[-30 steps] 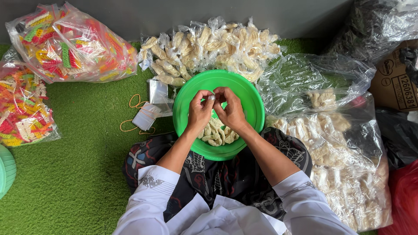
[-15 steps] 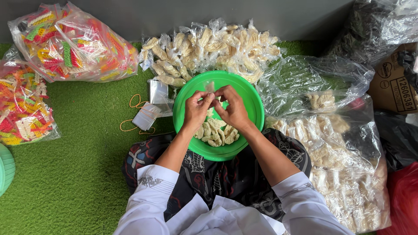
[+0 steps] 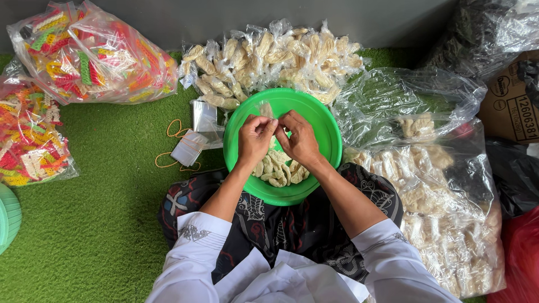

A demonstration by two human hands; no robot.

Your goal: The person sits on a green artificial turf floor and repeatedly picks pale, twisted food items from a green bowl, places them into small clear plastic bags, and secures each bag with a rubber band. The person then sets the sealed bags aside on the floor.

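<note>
**Small packet pinched over the green bowl**

Since half a second ago the hands have barely shifted — the small clear packet (image 3: 266, 109) still pokes up above the fingertips. The left hand (image 3: 254, 138) and right hand (image 3: 298, 138) both pinch it, fingers curled closed, over the green bowl (image 3: 325, 126) of pale crackers (image 3: 275, 168). The packet's lower part is hidden behind the fingers; its contents are hard to make out. Rubber bands (image 3: 175, 147) lie on the green mat (image 3: 101, 224).

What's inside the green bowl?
The green bowl holds a heap of pale crackers near its lower side. The left hand and right hand are above the middle, pinching a small clear packet, and cover whatever lies beneath them.
</note>
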